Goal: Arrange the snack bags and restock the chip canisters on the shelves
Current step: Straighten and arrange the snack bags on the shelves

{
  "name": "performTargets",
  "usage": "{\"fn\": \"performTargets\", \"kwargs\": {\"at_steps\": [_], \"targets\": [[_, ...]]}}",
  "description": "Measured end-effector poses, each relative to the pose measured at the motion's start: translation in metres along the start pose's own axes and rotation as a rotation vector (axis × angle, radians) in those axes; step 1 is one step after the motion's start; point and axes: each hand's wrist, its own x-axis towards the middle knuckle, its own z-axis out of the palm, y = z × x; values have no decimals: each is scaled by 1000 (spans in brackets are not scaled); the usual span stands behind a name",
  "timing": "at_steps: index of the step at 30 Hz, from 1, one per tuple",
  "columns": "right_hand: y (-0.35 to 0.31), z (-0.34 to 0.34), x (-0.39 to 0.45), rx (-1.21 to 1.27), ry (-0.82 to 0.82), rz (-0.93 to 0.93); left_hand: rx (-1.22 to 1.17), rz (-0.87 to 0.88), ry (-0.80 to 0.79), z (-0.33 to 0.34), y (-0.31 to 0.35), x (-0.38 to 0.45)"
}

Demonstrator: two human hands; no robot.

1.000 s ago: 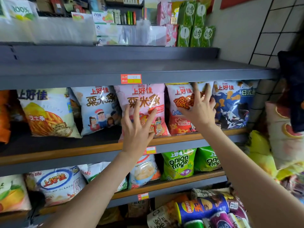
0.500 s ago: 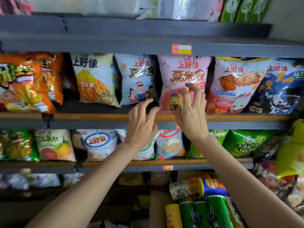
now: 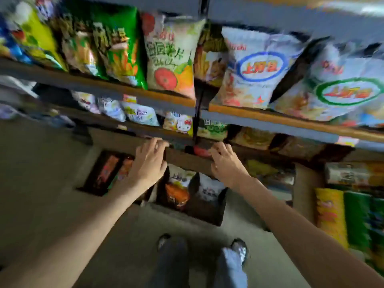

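From the head view, your left hand (image 3: pixel 148 163) and right hand (image 3: pixel 225 165) hover empty, fingers loosely curled, above the open cardboard box (image 3: pixel 204 215) on the floor. Reach deliberately for one packet. Dark snack bags (image 3: pixel 178 188) stand inside; chip canisters (image 3: pixel 342 217) lie far right.

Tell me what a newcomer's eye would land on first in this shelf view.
First, the two bare hands at centre: the left hand and the right hand reach toward the edge of the low shelf, neither plainly holding anything. Next, the pale snack bag with a tomato picture upright on the upper shelf, beside the white bag with a blue oval logo. Chip canisters lie at lower right.
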Motion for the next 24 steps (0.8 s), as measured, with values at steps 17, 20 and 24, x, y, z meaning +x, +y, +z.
{"fn": "performTargets", "kwargs": {"at_steps": [17,20,24], "targets": [[48,537,199,251,-621,244,20,-98,-450,447,-225,-9],[41,556,209,200,-471,244,-44,-115,-466,465,-234,-21],[12,470,214,190,-372,146,-261,-173,-464,415,-223,-35]]}}
